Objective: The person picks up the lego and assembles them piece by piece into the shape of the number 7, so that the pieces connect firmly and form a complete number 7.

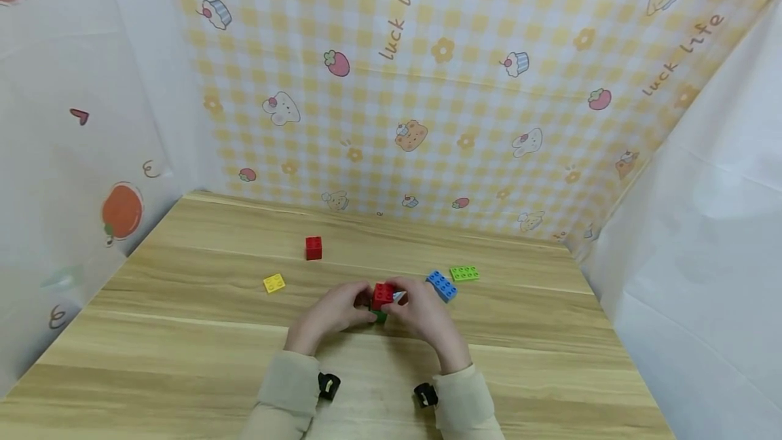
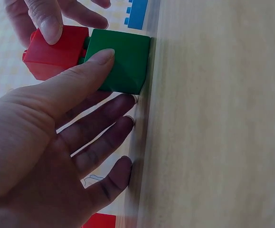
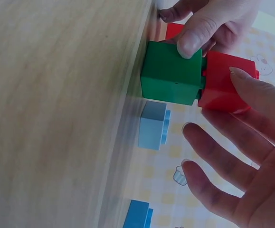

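"What do you have hold of, nearest you?"

"My left hand (image 1: pixel 332 309) pinches the green block (image 2: pixel 123 61), thumb on its near side, lower fingers loosely spread. My right hand (image 1: pixel 421 305) pinches the red block (image 1: pixel 383 297) just above it, its other fingers spread too. Whether the green block rests on the worktop (image 1: pixel 201 331), I can't tell."

"Are they joined?"

"Not fully, I think; studs show in the gap. If I press with the upper one crooked, it could jam or skid off; if my left thumb slackens, the lower one could twist away."

"And beyond?"

"A light-blue block (image 3: pixel 151 126) just beyond, to the right, where a stray right finger could knock it. Farther out, the blue block (image 1: pixel 441 286) on the right, the yellow plate (image 1: pixel 273 282) on the left, the lime plate (image 1: pixel 464 273) on the right; farthest, a second red brick (image 1: pixel 313 248), left."
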{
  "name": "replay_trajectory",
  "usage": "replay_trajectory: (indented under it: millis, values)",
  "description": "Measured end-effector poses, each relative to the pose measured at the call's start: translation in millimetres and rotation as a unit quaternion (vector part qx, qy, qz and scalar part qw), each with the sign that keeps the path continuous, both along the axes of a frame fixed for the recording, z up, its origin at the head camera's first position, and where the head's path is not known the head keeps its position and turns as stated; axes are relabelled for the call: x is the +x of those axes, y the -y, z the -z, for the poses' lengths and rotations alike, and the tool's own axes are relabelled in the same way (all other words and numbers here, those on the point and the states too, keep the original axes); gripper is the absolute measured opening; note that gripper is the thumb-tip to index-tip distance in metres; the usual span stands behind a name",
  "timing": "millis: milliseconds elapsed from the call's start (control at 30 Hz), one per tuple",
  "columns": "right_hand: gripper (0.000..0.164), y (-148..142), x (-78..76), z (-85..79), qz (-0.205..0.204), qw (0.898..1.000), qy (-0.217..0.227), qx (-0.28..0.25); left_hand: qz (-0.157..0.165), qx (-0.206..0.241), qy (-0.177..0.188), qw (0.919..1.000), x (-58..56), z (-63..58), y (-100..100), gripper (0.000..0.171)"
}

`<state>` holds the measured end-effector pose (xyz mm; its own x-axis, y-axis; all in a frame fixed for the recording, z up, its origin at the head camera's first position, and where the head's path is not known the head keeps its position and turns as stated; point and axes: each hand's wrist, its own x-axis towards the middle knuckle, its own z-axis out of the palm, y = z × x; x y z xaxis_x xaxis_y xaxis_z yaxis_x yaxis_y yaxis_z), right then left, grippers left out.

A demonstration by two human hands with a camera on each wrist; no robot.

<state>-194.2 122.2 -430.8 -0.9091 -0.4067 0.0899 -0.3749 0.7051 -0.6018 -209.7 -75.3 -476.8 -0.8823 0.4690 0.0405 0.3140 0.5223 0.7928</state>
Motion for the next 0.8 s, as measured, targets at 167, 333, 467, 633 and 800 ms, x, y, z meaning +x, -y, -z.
replay_trajectory:
  millis: [167,333,467,633,800]
  values:
    - [0.035,-0.8,-0.5,0.8,0.004,1.0,0.006,-0.009,-0.001,0.003,-0.003,1.0,-0.3,0.7,-0.9,0.021]
    - [0.033,-1.0,-1.4,1.2,0.016,1.0,0.013,-0.008,-0.004,0.002,0.004,1.0,-0.8,1.2,-1.2,0.021]
    - [0.031,-1.6,-1.2,0.9,0.022,1.0,0.019,-0.012,-0.004,0.004,0.007,1.0,-0.3,1.1,-1.3,0.021]
    - [0.032,-2.3,-2.9,3.4,0.021,0.999,0.024,-0.018,-0.004,0.004,0.008,1.0,0.6,0.4,-0.4,0.02]
    - [0.029,-2.9,-7.0,6.4,0.014,0.999,0.032,-0.026,-0.006,0.004,0.003,1.0,0.8,0.1,1.4,0.019]
